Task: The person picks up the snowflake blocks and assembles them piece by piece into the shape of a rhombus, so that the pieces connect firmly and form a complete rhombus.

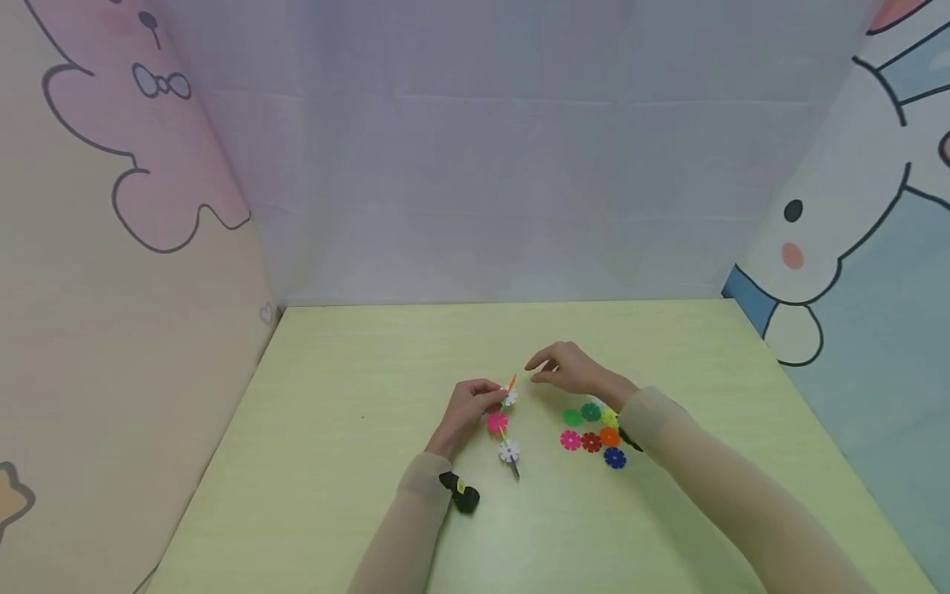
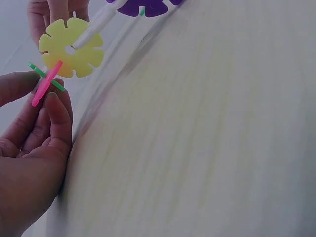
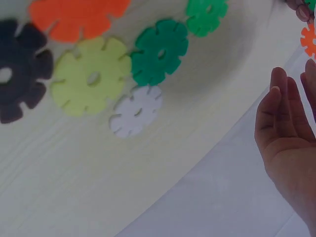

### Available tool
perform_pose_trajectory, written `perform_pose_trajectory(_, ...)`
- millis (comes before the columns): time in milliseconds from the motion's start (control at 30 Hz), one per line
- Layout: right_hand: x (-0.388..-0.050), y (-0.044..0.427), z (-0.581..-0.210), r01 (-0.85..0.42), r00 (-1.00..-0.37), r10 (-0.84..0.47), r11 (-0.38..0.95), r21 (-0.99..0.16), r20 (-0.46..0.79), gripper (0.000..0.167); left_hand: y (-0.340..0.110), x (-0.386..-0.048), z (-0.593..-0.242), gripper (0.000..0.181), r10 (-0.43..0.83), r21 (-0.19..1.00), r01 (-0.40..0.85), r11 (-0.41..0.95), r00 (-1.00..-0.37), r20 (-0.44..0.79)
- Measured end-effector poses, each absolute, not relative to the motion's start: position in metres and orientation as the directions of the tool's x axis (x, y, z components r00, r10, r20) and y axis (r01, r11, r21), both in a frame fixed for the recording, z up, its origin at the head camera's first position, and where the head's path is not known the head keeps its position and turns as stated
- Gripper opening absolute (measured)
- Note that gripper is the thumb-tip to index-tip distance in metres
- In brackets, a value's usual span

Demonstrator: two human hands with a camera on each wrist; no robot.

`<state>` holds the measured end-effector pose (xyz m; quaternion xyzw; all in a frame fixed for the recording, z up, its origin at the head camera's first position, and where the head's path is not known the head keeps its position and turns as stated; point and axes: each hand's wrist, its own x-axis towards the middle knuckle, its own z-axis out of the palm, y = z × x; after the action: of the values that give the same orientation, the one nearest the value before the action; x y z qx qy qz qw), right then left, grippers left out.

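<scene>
My left hand pinches a chain of slotted plastic flower discs near its far end. White, pink and other coloured discs are joined at angles along it, with an orange disc edge-on at the tip. In the left wrist view, thumb and fingers hold a green disc crossed with a pink disc; a yellow disc and a purple disc are also in the chain. Just right of the orange tip, my right hand hovers with loosely bent fingers and nothing between them.
Several loose discs lie on the table under my right forearm, among them a dark green disc, a white disc, a black disc and a blue disc. A pale curtain hangs behind the table.
</scene>
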<state>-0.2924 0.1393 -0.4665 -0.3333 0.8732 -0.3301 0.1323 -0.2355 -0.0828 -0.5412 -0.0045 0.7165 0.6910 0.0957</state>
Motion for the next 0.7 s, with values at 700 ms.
perform_pose_trajectory(700,-0.274,0.209,-0.479,-0.398,-0.827,-0.558,0.67,-0.626,-0.072,0.025,-0.081,-0.233,-0.537,0.016,0.109,0.986,-0.161,0.03,-0.98,-0.163)
